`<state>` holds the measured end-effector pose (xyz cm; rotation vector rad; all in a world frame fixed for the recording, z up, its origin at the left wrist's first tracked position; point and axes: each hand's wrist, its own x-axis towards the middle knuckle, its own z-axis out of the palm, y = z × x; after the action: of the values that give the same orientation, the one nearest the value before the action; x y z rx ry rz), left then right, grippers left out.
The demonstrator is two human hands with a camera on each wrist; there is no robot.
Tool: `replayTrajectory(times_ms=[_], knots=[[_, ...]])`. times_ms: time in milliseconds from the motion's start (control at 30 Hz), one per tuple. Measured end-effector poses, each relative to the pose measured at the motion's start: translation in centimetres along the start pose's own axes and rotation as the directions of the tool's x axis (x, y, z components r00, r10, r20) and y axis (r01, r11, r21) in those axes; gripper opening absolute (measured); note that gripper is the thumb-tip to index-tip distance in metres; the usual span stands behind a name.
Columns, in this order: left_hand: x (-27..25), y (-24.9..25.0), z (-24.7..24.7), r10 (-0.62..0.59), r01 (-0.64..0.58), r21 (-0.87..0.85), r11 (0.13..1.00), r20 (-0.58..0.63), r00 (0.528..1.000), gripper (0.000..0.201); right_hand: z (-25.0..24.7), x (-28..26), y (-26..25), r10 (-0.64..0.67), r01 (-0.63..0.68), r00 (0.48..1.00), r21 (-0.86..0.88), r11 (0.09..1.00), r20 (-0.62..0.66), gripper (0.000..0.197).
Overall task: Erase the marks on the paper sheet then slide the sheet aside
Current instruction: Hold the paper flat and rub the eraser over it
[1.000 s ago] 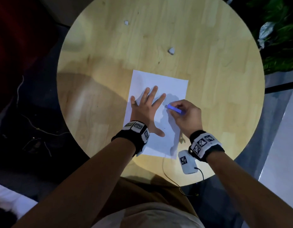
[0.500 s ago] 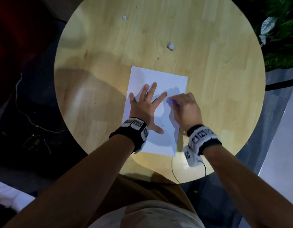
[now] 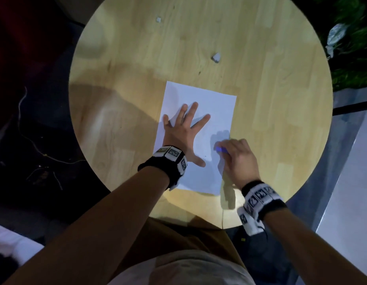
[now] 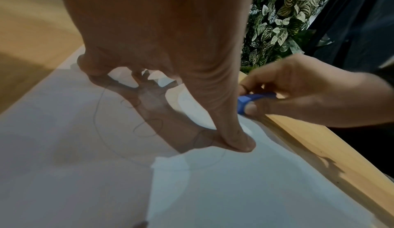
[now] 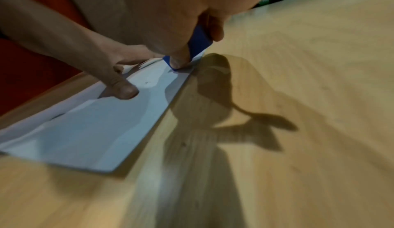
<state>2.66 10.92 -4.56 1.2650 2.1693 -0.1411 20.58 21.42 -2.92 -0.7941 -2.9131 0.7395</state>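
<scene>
Paper sheet [image 3: 199,112] lying flat on the round worktop [image 3: 260,79]. Left hand [image 3: 181,132], fingers spread straight, presses the sheet. Right hand [image 3: 237,159] pinches a blue eraser [image 3: 220,149] against the sheet's right edge; faint pencil marks [image 4: 147,127] under the left palm.

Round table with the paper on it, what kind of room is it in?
Probably a lounge or office corner, though I can't be sure. The round wooden table stands on a dark floor, with leafy plants beside it and loose cables lying around.
</scene>
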Motion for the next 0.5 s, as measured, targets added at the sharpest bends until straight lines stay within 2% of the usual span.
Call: replayTrajectory(times_ms=[100,233,333,400,500], knots=[[0.0,-0.1,0.0,0.005,-0.005,-0.007,1.000,-0.009,1.000,0.147,-0.2,1.6,0.4,-0.024,0.025,1.000,-0.016,1.000,0.005,0.013],[-0.2,0.0,-0.2,0.021,-0.021,0.015,1.000,0.005,1.000,0.148,0.6,6.6,0.6,0.087,-0.089,0.991,-0.019,0.996,-0.097,0.014],[-0.2,0.0,-0.1,0.018,-0.019,-0.011,1.000,-0.004,1.000,0.148,0.8,3.0,0.1,0.091,-0.090,0.993,0.013,0.996,-0.073,0.014],[-0.2,0.0,-0.1,0.016,-0.016,-0.025,1.000,-0.010,1.000,0.146,0.3,-0.5,-0.1,0.047,-0.047,0.999,0.011,0.999,-0.024,0.014],[-0.3,-0.1,-0.2,0.017,-0.017,-0.018,1.000,-0.015,1.000,0.146,-0.1,1.0,0.4,0.014,-0.014,1.000,0.009,1.000,0.017,0.013]])
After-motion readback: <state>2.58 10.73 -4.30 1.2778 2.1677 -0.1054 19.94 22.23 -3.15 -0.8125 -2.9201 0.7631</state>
